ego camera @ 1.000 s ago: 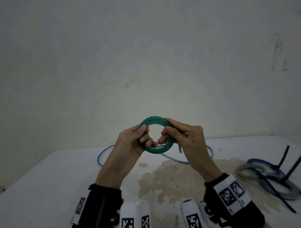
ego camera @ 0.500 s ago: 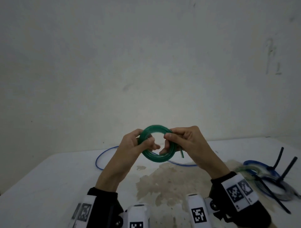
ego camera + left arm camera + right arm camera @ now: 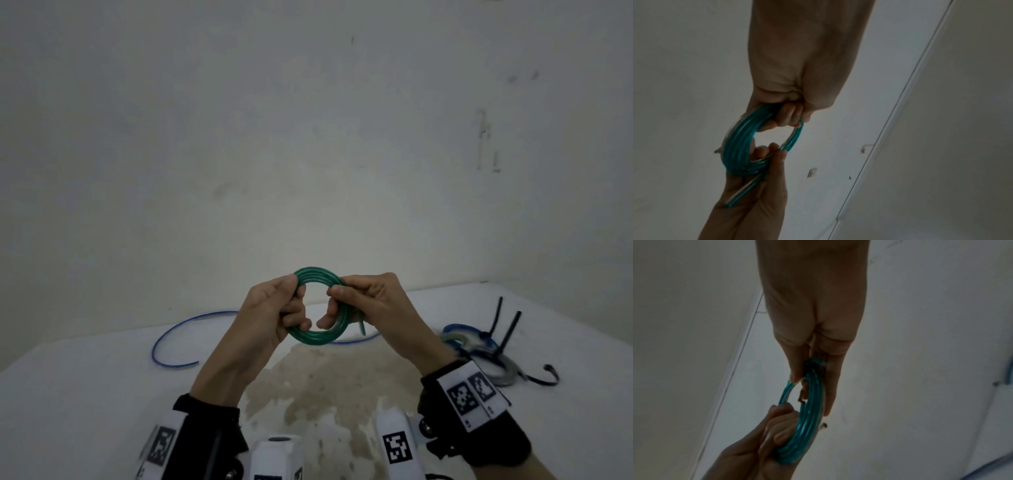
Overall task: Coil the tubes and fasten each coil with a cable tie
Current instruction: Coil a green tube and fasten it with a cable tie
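Observation:
A green tube wound into a small coil (image 3: 310, 338) is held up in the air above the white table (image 3: 85, 394). My left hand (image 3: 295, 308) grips the coil's left side, fingers curled through the ring. My right hand (image 3: 337, 305) pinches the right side, thumb on top; the tube's short free end (image 3: 361, 328) sticks down below it. In the left wrist view the coil (image 3: 735, 142) runs between my left hand (image 3: 791, 116) and my right hand (image 3: 764, 155). The right wrist view shows the same coil (image 3: 809, 418) held by my right hand (image 3: 807, 376).
A loose blue tube (image 3: 164, 339) lies curved on the table behind my hands. At the right lie tied coils (image 3: 493, 363), blue and grey, with black cable ties (image 3: 507, 329) sticking up. A brownish stain (image 3: 325, 383) marks the table's middle. A plain wall stands behind.
Both hands have kept hold of the green coil. It has dropped slightly in the view, and the fingers of both hands have shifted round the ring.

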{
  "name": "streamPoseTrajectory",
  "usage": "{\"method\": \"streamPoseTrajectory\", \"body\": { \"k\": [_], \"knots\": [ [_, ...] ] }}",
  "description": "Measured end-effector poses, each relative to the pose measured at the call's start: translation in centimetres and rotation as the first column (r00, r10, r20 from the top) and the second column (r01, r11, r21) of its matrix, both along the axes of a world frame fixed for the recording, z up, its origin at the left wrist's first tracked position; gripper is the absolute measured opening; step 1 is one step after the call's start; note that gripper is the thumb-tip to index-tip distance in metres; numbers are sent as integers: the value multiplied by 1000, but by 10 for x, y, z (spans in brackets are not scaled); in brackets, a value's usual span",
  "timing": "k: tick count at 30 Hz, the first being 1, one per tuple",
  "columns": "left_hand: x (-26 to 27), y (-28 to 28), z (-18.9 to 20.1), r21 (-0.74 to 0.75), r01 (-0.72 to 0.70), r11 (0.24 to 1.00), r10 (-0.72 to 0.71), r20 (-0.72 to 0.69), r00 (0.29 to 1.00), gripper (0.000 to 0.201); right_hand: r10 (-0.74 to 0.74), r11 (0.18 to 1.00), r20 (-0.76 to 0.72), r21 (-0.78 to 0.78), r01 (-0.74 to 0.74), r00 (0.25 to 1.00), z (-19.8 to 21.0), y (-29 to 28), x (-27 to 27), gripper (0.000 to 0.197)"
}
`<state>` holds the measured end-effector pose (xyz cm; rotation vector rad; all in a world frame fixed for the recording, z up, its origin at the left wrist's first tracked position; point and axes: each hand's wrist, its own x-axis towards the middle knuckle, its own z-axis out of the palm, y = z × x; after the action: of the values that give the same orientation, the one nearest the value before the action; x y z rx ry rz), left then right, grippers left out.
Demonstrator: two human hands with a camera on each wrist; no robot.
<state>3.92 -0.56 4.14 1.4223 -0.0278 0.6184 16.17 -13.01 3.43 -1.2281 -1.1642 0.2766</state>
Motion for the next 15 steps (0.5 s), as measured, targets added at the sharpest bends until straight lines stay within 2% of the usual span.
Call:
{"method": "streamPoseTrajectory", "body": {
  "k": [6,10,12,14,15],
  "knots": [
    [18,-41,-13,150,-34,988,42,-53,998,33,-132,974,-41,-190,122,990,-9,-53,9,23],
    [21,-53,-17,153,-55,987,65,-58,996,32,-323,882,-89,-388,266,942,-15,-97,39,43],
    [19,-52,-15,116,-65,991,71,-51,996,32,-475,753,-4,-518,404,880,-24,-115,69,38],
    [16,-49,-11,87,-76,993,80,-38,996,32,-579,552,102,-682,480,809,-38,-128,99,30],
    [15,-47,-10,77,-79,994,82,-31,996,32,-602,420,179,-757,500,778,-45,-134,110,31]
  ]
}}
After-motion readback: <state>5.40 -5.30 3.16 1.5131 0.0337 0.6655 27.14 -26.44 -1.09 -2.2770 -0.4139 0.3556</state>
